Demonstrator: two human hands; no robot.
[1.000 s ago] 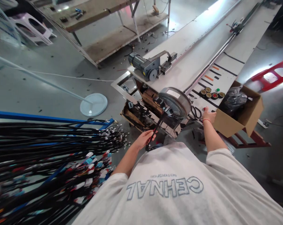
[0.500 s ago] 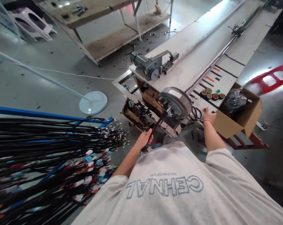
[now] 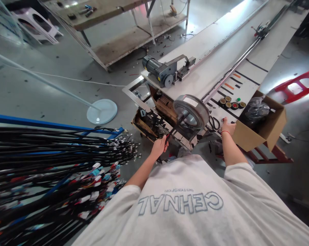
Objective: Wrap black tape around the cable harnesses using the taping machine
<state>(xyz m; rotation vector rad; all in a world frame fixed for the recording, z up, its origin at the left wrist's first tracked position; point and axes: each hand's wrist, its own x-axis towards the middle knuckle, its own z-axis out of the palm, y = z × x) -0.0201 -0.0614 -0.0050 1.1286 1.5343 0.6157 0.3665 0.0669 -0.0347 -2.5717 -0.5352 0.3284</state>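
Observation:
My left hand (image 3: 159,147) is closed round a black cable bundle (image 3: 173,131) that runs through the big grey ring (image 3: 191,110) at the near end of the long white table (image 3: 221,51). Past the ring, the bundle lies along the rail toward the far right. At the table's right edge is my right hand (image 3: 227,126), its fingers closed near a small red thing; what they hold is too small to make out. Black scissors (image 3: 214,123) lie just left of it. Several tape rolls (image 3: 228,102) stand beyond.
A motor (image 3: 157,70) is mounted on the table's left side. An open cardboard box (image 3: 262,123) stands at the right. Many black cable harnesses (image 3: 67,147) fill the left, and a round white stand base (image 3: 102,111) is on the floor.
My left hand has moved slightly up toward the ring, and black cable now shows inside the ring and along the rail. The far fitting on the rail has shifted slightly. My right hand has barely moved.

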